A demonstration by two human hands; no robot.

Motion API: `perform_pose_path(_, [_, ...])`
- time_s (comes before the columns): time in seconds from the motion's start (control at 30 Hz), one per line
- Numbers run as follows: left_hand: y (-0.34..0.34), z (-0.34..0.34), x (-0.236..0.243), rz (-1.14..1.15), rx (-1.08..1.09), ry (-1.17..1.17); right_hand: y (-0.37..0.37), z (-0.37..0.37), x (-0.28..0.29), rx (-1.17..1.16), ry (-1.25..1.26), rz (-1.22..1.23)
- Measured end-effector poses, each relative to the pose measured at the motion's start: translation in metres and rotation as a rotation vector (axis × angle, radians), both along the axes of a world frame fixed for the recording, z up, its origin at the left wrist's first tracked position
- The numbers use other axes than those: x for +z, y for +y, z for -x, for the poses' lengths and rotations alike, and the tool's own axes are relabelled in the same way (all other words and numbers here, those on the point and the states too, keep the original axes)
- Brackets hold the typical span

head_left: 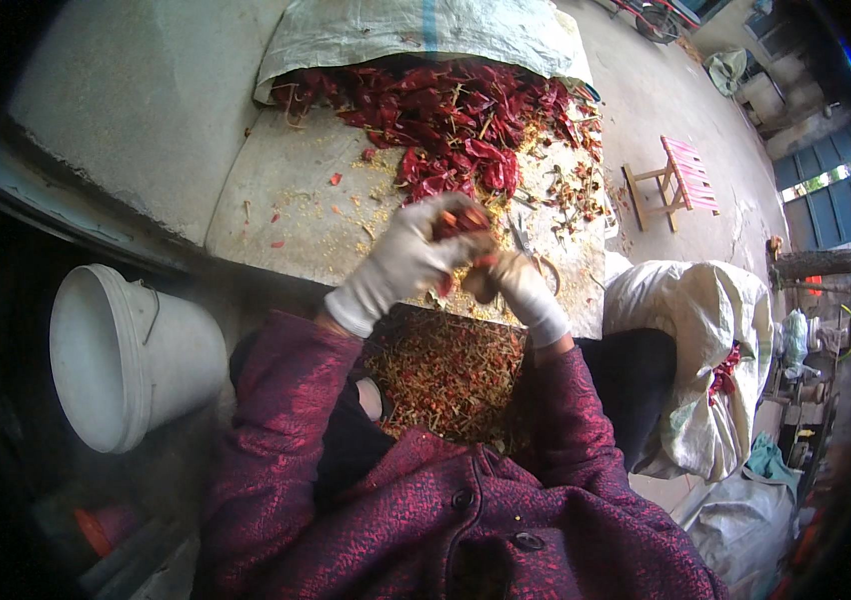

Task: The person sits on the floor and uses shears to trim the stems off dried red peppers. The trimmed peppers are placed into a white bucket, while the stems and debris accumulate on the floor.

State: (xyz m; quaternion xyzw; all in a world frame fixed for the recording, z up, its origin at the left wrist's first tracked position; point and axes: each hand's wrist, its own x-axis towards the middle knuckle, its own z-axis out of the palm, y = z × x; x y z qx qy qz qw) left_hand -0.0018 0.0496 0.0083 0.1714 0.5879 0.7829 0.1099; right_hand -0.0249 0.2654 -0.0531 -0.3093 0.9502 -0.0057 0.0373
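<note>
My left hand (401, 255), in a whitish work glove, is closed around dried red chili peppers (463, 222) just above the near edge of the table. My right hand (524, 288), also gloved, meets it from the right. Its fingers are pinched at the lower end of the same chilies; what exactly lies between them is partly hidden. A pair of scissors (520, 236) rests on the table beyond my right hand. Farther off, a heap of dark red dried chilies (446, 110) spills from a pale woven sack (361, 32).
Yellow seeds and stems litter the table (291, 200). Below its edge lies a pile of chili scraps (451, 375) between my legs. A white bucket (181, 345) lies tipped at left. At right are a stuffed white sack (691, 310) and a pink-topped folding stool (686, 172).
</note>
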Motion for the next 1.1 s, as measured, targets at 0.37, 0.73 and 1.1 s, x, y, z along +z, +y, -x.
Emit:
perform_pose_path(0.37, [-0.057, 0.022, -0.003, -0.145, 0.628, -0.271, -0.065, 0.091, -0.046, -0.139, 0.354, 0.588])
perform_pose_path(0.73, [-0.047, 0.027, -0.003, -0.058, 0.612, -0.291, -0.046, 0.09, -0.065, -0.304, 0.21, 0.612])
perform_pose_path(1.1, [0.001, 0.031, -0.027, 0.53, 0.397, -0.053, -0.002, 0.041, -0.037, -0.345, -0.784, 1.605])
